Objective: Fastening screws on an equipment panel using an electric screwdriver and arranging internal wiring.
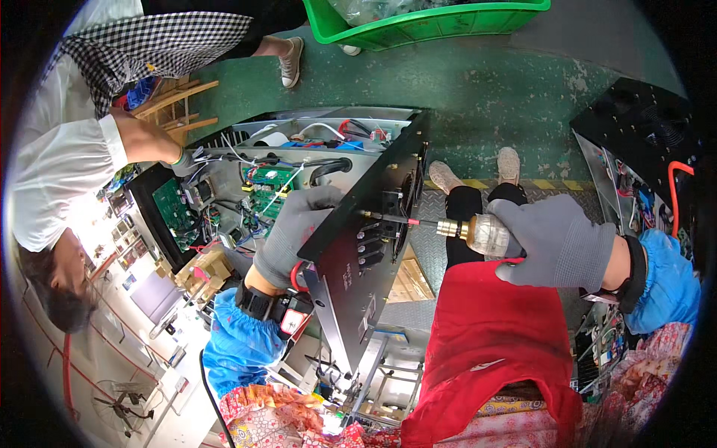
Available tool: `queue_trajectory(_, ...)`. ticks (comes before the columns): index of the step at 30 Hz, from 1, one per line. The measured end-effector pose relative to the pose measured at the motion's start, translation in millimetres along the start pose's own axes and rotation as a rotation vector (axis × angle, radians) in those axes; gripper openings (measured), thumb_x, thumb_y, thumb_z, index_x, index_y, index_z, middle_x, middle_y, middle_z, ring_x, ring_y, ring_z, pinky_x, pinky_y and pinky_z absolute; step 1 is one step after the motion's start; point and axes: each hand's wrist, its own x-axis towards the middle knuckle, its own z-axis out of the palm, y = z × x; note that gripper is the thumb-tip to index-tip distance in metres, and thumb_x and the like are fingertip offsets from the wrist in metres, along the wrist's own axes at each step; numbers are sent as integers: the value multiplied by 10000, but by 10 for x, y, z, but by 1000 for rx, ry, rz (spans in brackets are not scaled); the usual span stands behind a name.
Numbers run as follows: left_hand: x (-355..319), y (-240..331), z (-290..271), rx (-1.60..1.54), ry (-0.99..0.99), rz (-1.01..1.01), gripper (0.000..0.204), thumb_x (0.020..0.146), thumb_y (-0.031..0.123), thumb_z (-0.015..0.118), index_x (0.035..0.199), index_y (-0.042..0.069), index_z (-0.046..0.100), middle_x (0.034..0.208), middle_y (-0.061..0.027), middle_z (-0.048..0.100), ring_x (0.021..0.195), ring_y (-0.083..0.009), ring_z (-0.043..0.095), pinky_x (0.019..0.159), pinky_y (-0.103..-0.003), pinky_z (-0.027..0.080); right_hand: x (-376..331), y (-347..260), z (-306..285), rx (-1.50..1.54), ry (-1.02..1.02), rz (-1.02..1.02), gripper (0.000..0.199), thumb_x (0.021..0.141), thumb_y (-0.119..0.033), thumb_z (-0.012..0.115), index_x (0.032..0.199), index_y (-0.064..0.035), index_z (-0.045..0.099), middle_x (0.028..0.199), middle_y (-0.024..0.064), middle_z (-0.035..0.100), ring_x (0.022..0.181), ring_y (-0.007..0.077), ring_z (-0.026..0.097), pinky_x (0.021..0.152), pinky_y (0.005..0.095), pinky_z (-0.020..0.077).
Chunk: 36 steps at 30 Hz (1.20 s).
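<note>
The head view showed the left hand, in a grey glove, closed over the upper edge of a black metal panel that stood tilted on its edge in front of the person, fingers curled over the top and thumb on the near face. Level with that hand and across the panel, the right hand, also grey-gloved, was wrapped tight around the pale handle of a screwdriver, whose brass collar and thin shaft ran leftward from the fist until the tip met the panel's face beside a fan grille. A row of small black fittings sat on the panel just below the tip; whether the tip was seated in a screw could not be made out. Beyond the left hand lay an open grey chassis holding green circuit boards and white and black wires. Below the left wrist a small red-and-white square label sat against the blue sleeve cover. Under the right hand spread a red apron. Far above both hands a green plastic crate stood on the green floor, and a yellow-and-black striped strip ran along the floor above the right hand. Left of the chassis another person's gloved hand reached to the wires.
</note>
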Motion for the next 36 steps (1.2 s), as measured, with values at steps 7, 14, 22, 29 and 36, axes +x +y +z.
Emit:
queue_trajectory(7,17,-104,-4,-12,20,22,177,851,59,654,984,-57,673,911,-55,645,824,-127,605,759,-255,479,31,3,40,2,-22,14,681,736,-401,751,1237,-13,503,784,164,669,757,358,684,662,441,535)
queue_trajectory(14,-4,-84,-22,-75,-11,-1,176,865,64,656,977,-71,674,929,-54,651,813,-92,593,737,-242,474,15,-28,5,-33,-25,12,683,740,-402,753,1235,1,509,801,169,673,766,355,688,666,434,538)
queue_trajectory(22,-7,-47,3,67,-8,88,186,862,66,647,993,-61,681,910,-56,646,797,-110,597,747,-240,472,6,-32,-36,-37,-23,4,681,742,-416,749,1226,3,519,808,173,676,774,358,687,679,439,540)
queue_trajectory(29,-3,-96,-30,37,-25,83,159,911,28,618,1055,-23,666,950,-35,702,820,-83,622,731,-226,492,21,-37,-24,-27,-16,10,686,733,-419,751,1219,7,522,812,182,679,767,362,690,677,439,542)
queue_trajectory(36,-17,-33,18,32,-10,61,149,881,41,631,1004,-31,673,920,-44,662,806,-106,613,730,-236,482,43,-4,31,-58,12,-3,700,732,-410,754,1237,13,517,813,174,682,763,355,691,671,431,543)
